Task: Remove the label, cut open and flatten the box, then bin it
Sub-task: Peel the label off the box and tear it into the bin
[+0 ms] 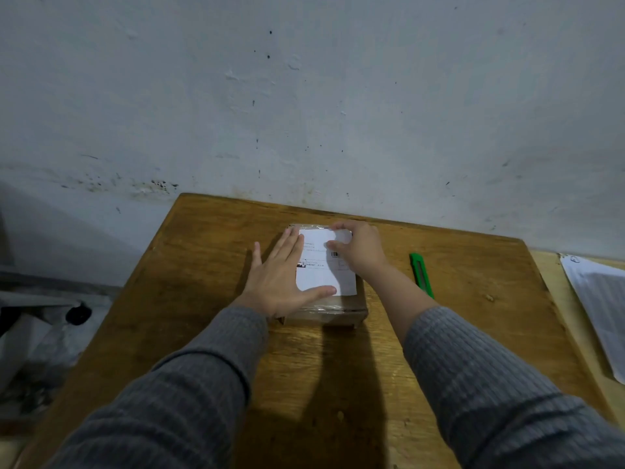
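Note:
A small brown cardboard box point(333, 308) wrapped in clear tape lies flat on the wooden table point(456, 333). A white printed label point(321, 272) covers most of its top. My left hand point(275, 275) lies flat with fingers spread on the box's left side, its thumb across the label's near edge. My right hand point(360, 248) is at the label's far right corner, with fingertips pinched on the label's far edge. A green utility knife point(421, 275) lies on the table just right of my right forearm.
The table stands against a stained pale wall point(304, 96). White papers point(598, 299) lie on a lighter surface at the right edge. Left of the table, low down, are a dark chair base with a castor point(78, 313) and pale bags.

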A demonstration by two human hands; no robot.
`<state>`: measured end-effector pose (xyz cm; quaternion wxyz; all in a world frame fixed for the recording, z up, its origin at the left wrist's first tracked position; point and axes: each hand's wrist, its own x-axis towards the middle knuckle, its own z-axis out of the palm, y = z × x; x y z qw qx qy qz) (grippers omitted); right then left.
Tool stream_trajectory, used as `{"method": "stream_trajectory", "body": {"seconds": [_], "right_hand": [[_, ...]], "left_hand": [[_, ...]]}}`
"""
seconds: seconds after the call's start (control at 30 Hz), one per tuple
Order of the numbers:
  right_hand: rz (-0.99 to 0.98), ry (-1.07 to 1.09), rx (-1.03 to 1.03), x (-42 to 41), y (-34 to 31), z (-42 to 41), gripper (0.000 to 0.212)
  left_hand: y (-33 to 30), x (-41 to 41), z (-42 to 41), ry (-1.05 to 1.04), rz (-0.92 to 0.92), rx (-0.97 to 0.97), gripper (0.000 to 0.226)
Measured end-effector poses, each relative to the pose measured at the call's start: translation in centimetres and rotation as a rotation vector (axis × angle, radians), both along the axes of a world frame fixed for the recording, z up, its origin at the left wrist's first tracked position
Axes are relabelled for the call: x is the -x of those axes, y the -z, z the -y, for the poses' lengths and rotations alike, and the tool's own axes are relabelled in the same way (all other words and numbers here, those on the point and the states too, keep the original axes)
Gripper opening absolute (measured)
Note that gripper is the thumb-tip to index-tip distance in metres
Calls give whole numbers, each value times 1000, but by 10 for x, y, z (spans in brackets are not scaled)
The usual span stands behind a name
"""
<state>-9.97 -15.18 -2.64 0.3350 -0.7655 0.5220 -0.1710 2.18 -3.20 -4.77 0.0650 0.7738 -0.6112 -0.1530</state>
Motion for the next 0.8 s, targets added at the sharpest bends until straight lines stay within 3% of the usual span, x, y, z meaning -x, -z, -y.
{"method": "stream_trajectory", "body": {"seconds": [0.1, 0.33, 0.5, 0.8], "right_hand": [[16, 34, -5, -1, 0, -1, 32], [-57, 27, 44, -4, -4, -2, 16], [-251, 40, 167, -6, -16, -10, 25], [-152, 34, 90, -4, -27, -16, 20]], "left_hand": [[-2, -3, -7, 43, 36, -59, 133], [6, -1, -10, 38, 20, -62, 142], [5, -2, -10, 55, -16, -50, 143], [1, 0, -10, 59, -19, -55, 140]]}}
